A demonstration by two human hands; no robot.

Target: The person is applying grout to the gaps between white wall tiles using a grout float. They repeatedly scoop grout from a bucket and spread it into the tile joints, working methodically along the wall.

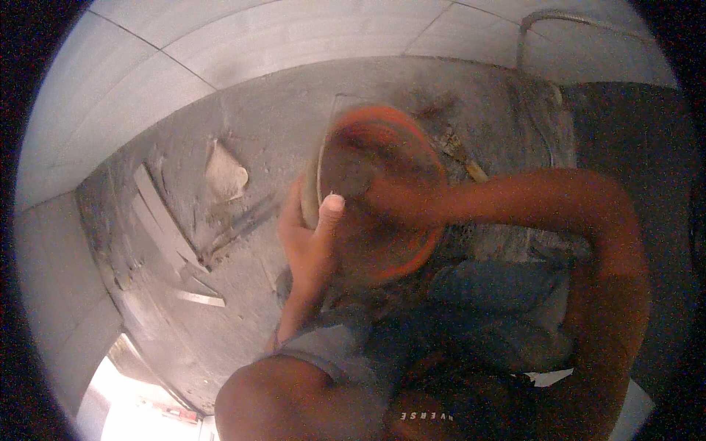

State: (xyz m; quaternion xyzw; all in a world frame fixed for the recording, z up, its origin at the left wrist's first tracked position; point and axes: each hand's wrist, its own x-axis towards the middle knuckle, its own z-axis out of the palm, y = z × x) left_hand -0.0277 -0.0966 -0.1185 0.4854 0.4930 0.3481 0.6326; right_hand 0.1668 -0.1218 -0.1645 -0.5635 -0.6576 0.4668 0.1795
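Nearest are the bent knees in blue jeans; beyond them, the left hand pinches a thin-edged panel, thumb in front, at the left side of an orange basin on the floor. The blurred right hand reaches inside, beside a grey lump; its grip I cannot tell. Farther off stands a pale wall.

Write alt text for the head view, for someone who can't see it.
The right hand reaches into a round orange bucket, while the left hand is at its left edge; blur hides finer detail. Pale strips lie on the dusty grey floor to the left.
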